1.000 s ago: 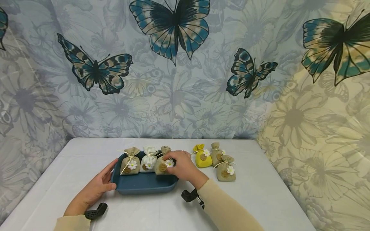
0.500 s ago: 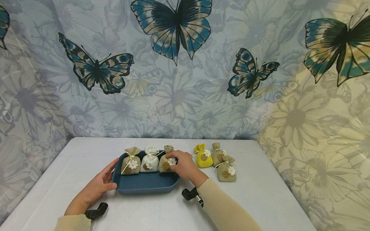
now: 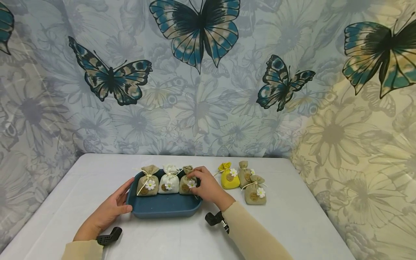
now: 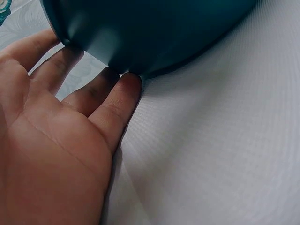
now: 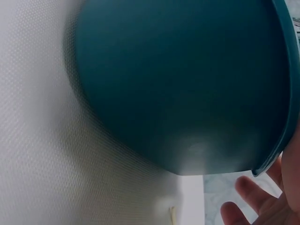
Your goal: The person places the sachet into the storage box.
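In the head view a blue tray (image 3: 162, 207) holds a row of tied cloth sachets along its back: a beige sachet (image 3: 147, 180) at left, a white sachet (image 3: 170, 180) in the middle, another beige sachet (image 3: 185, 187) at right. Each bears a white flower. My right hand (image 3: 208, 186) pinches the right-hand beige sachet between thumb and fingers, partly covering it. My left hand (image 3: 112, 207) rests against the tray's left side, fingers fairly straight. In the left wrist view, fingertips (image 4: 129, 84) touch the tray's outer wall. The right wrist view shows loose fingers (image 5: 255, 194) by the rim; the sachet is hidden there.
Right of the tray, a yellow sachet (image 3: 229, 179) and two beige ones, one behind (image 3: 243, 175) and one in front (image 3: 255, 195), stand on the white table (image 3: 286, 224). A butterfly-printed cloth (image 3: 208, 119) hangs behind the table.
The right-hand beige sachet has shifted slightly right and back within the tray, now beside the white one with a more upright look. My left hand stays at the tray; the head view drifts a little.
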`<action>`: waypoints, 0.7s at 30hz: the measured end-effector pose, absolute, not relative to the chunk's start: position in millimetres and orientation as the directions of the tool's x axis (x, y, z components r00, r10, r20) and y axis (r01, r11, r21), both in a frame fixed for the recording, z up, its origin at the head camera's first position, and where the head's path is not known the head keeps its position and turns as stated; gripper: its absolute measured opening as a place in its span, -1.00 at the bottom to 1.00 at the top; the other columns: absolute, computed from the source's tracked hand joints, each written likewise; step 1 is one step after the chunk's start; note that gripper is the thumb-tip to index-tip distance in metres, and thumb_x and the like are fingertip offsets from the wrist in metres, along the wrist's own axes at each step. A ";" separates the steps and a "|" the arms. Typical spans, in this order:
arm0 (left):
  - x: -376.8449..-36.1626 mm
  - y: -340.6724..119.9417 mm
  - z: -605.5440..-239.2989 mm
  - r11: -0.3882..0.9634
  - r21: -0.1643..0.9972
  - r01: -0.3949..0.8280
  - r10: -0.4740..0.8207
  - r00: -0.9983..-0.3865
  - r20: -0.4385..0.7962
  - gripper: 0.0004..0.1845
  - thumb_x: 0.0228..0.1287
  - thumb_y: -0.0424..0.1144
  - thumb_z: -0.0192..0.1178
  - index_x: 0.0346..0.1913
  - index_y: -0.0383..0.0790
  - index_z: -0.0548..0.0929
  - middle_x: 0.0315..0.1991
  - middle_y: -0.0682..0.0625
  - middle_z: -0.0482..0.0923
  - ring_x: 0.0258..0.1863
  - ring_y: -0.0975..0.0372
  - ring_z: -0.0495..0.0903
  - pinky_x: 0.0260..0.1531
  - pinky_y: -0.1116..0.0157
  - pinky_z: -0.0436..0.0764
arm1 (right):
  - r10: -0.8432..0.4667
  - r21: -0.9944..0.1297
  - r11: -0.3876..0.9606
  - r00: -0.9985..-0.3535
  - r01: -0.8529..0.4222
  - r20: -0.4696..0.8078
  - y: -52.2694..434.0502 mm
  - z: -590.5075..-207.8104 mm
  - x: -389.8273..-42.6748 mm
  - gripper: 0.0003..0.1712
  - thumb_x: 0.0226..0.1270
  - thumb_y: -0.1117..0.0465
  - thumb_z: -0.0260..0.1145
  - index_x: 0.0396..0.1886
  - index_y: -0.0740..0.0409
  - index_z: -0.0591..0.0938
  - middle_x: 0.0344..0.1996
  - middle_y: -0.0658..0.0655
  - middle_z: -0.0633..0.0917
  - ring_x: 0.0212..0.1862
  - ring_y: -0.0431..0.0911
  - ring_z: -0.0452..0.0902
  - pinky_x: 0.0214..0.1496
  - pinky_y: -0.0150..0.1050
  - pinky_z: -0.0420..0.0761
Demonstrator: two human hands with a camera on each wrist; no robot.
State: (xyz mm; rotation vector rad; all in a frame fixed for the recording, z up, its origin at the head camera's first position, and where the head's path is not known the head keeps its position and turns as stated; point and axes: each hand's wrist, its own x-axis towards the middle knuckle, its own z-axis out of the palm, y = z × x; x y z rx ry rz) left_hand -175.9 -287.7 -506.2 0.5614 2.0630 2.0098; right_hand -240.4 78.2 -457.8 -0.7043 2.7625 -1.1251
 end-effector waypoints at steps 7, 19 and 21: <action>-177.0 -287.0 -506.0 -0.009 0.993 0.119 0.416 -0.903 0.112 0.01 0.36 -0.40 0.28 0.62 -0.20 -0.22 0.57 -0.31 -0.42 0.47 -0.28 -0.33 0.15 0.48 0.34 | -0.432 -0.719 0.575 -0.891 -0.390 0.138 86.7 -464.1 -238.3 -0.58 0.24 0.21 0.48 0.10 -0.11 0.65 0.25 0.02 0.42 0.27 0.02 0.39 0.21 0.03 0.43; -176.9 -286.1 -505.9 -0.010 0.993 0.119 0.418 -0.901 0.112 0.02 0.36 -0.41 0.27 0.62 -0.20 -0.24 0.57 -0.29 -0.45 0.47 -0.29 -0.33 0.15 0.45 0.37 | -0.257 -0.811 0.453 -0.925 -0.370 0.279 137.0 -453.3 -212.5 -0.62 0.24 0.31 0.47 0.07 0.06 0.67 0.20 0.08 0.53 0.28 0.04 0.39 0.22 0.17 0.38; -176.7 -286.8 -506.4 -0.010 0.993 0.120 0.418 -0.901 0.113 0.02 0.36 -0.42 0.27 0.61 -0.20 -0.24 0.57 -0.29 -0.45 0.46 -0.30 -0.33 0.15 0.45 0.37 | -0.217 -0.801 0.460 -0.923 -0.384 0.318 150.6 -451.2 -207.1 -0.60 0.21 0.34 0.48 0.06 0.09 0.68 0.19 0.09 0.55 0.26 0.06 0.41 0.20 0.17 0.41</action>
